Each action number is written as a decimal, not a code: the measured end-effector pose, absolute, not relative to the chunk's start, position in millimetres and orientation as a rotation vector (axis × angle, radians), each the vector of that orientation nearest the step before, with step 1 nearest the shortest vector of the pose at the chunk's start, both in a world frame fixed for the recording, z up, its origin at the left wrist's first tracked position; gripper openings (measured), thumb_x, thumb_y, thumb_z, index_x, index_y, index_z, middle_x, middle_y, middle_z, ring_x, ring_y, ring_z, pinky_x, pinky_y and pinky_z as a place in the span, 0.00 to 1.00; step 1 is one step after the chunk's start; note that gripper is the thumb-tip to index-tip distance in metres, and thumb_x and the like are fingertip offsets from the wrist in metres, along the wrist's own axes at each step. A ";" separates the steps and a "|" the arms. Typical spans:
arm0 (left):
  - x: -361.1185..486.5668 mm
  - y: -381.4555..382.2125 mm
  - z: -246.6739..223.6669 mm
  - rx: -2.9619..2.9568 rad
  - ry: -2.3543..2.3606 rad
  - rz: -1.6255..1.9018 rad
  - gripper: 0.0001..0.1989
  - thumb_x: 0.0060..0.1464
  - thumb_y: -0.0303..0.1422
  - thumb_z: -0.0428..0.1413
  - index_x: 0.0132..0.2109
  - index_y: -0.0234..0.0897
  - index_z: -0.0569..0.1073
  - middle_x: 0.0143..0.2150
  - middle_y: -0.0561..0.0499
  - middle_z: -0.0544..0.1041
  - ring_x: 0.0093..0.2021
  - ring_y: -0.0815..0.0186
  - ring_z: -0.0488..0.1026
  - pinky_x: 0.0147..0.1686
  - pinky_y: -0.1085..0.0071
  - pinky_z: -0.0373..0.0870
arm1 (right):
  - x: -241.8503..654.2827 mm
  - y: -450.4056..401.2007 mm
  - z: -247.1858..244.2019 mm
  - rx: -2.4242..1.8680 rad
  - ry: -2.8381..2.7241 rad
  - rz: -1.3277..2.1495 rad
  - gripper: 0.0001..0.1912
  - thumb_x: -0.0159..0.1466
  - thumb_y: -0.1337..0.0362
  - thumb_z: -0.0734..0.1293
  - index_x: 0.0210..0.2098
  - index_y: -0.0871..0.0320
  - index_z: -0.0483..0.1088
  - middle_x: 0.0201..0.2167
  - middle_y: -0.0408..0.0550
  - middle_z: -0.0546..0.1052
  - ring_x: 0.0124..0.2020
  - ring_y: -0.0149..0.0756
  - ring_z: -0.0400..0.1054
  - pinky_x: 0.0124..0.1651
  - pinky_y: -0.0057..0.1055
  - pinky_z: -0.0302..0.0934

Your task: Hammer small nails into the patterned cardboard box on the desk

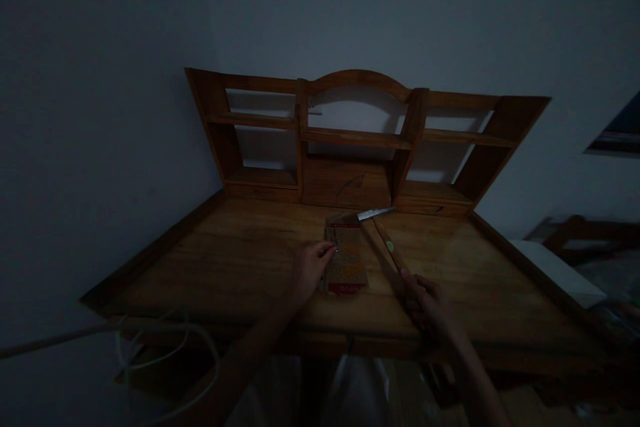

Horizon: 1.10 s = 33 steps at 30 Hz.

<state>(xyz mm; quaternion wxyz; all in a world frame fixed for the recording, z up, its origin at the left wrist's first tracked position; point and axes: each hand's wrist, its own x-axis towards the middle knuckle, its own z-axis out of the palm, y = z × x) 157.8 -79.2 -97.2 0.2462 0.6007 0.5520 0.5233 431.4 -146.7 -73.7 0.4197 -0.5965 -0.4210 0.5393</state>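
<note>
My right hand is wrapped round the wooden handle of a hammer. Its narrow metal head is raised over the desk, just right of the far end of a flat, brownish block with red edges and yellow marks. At the block's left side, my left hand pinches something small and shiny between thumb and fingertips. What it is cannot be made out in the dim light. A thin dark strand lies on the block near those fingertips.
The wooden desk carries a shelf unit with open compartments along its back edge. A pale cable loops at the lower left. To the right stand a white surface and a wooden chair back.
</note>
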 end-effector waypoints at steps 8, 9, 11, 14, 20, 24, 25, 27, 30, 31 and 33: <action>157.9 -79.8 -93.8 1.599 1.495 1.470 0.08 0.52 0.38 0.58 0.37 0.40 0.79 0.36 0.50 0.81 0.36 0.63 0.78 0.38 0.69 0.73 | 429.9 -149.3 -69.6 -1.489 -1.082 1.308 0.23 0.53 0.41 0.67 0.28 0.55 0.60 0.13 0.31 0.56 0.10 0.21 0.46 0.11 0.19 0.42; 158.2 -79.9 -94.2 1.608 1.503 1.465 0.08 0.52 0.37 0.58 0.37 0.40 0.79 0.36 0.50 0.81 0.36 0.63 0.78 0.38 0.69 0.73 | 429.7 -149.4 -69.2 -1.496 -1.076 1.310 0.24 0.53 0.41 0.67 0.28 0.55 0.60 0.13 0.31 0.55 0.10 0.21 0.46 0.10 0.19 0.42; 158.6 -80.8 -93.8 1.635 1.529 1.453 0.08 0.52 0.37 0.58 0.37 0.40 0.79 0.36 0.50 0.81 0.35 0.63 0.78 0.37 0.69 0.73 | 429.3 -149.5 -68.3 -1.502 -1.063 1.315 0.24 0.53 0.41 0.67 0.27 0.54 0.59 0.13 0.31 0.55 0.10 0.21 0.46 0.10 0.19 0.42; 159.0 -82.5 -90.2 1.677 1.533 1.439 0.08 0.52 0.37 0.58 0.38 0.40 0.79 0.37 0.50 0.81 0.35 0.63 0.78 0.38 0.70 0.73 | 429.1 -150.0 -67.0 -1.481 -1.077 1.317 0.24 0.54 0.40 0.66 0.28 0.55 0.60 0.13 0.31 0.55 0.10 0.21 0.47 0.10 0.19 0.43; 159.5 -80.1 -89.1 1.698 1.523 1.441 0.07 0.52 0.36 0.59 0.36 0.40 0.79 0.35 0.50 0.81 0.34 0.64 0.78 0.36 0.71 0.73 | 429.1 -148.8 -67.7 -1.493 -1.052 1.326 0.25 0.53 0.40 0.66 0.27 0.55 0.59 0.13 0.31 0.55 0.09 0.20 0.46 0.10 0.19 0.41; 159.5 -78.1 -91.8 1.682 1.519 1.428 0.08 0.52 0.36 0.58 0.36 0.40 0.79 0.35 0.50 0.81 0.34 0.63 0.78 0.35 0.71 0.73 | 428.9 -147.8 -67.7 -1.505 -1.040 1.332 0.26 0.52 0.39 0.66 0.26 0.55 0.58 0.12 0.31 0.55 0.09 0.21 0.46 0.10 0.19 0.41; 159.3 -77.9 -91.5 1.686 1.513 1.418 0.08 0.52 0.37 0.58 0.36 0.40 0.79 0.36 0.50 0.81 0.34 0.63 0.78 0.35 0.71 0.73 | 428.9 -148.0 -67.3 -1.502 -1.044 1.334 0.26 0.53 0.39 0.66 0.26 0.55 0.58 0.12 0.31 0.55 0.09 0.21 0.46 0.10 0.19 0.41; 158.4 -77.2 -89.6 1.730 1.498 1.394 0.08 0.53 0.37 0.57 0.36 0.40 0.79 0.36 0.50 0.81 0.34 0.63 0.78 0.34 0.71 0.72 | 429.1 -149.0 -66.2 -1.488 -1.061 1.336 0.25 0.53 0.39 0.66 0.27 0.55 0.60 0.12 0.31 0.55 0.10 0.21 0.45 0.10 0.19 0.41; 156.6 -74.7 -87.3 1.791 1.467 1.364 0.08 0.52 0.37 0.58 0.35 0.40 0.79 0.33 0.50 0.81 0.32 0.63 0.78 0.31 0.72 0.71 | 429.3 -151.0 -64.2 -1.470 -1.082 1.319 0.24 0.54 0.40 0.66 0.27 0.55 0.60 0.13 0.31 0.54 0.10 0.21 0.45 0.10 0.19 0.42; 156.1 -73.5 -87.6 1.788 1.449 1.354 0.08 0.51 0.37 0.58 0.34 0.39 0.79 0.32 0.50 0.81 0.31 0.64 0.77 0.30 0.73 0.71 | 429.2 -151.6 -63.8 -1.474 -1.087 1.314 0.24 0.54 0.40 0.66 0.27 0.55 0.60 0.12 0.31 0.54 0.10 0.21 0.45 0.10 0.19 0.43; 155.5 -70.9 -90.0 1.761 1.399 1.337 0.08 0.50 0.37 0.58 0.33 0.38 0.78 0.30 0.50 0.80 0.31 0.64 0.77 0.29 0.73 0.71 | 428.7 -152.2 -64.1 -1.498 -1.088 1.295 0.24 0.54 0.39 0.65 0.27 0.54 0.59 0.12 0.32 0.55 0.10 0.22 0.46 0.11 0.19 0.43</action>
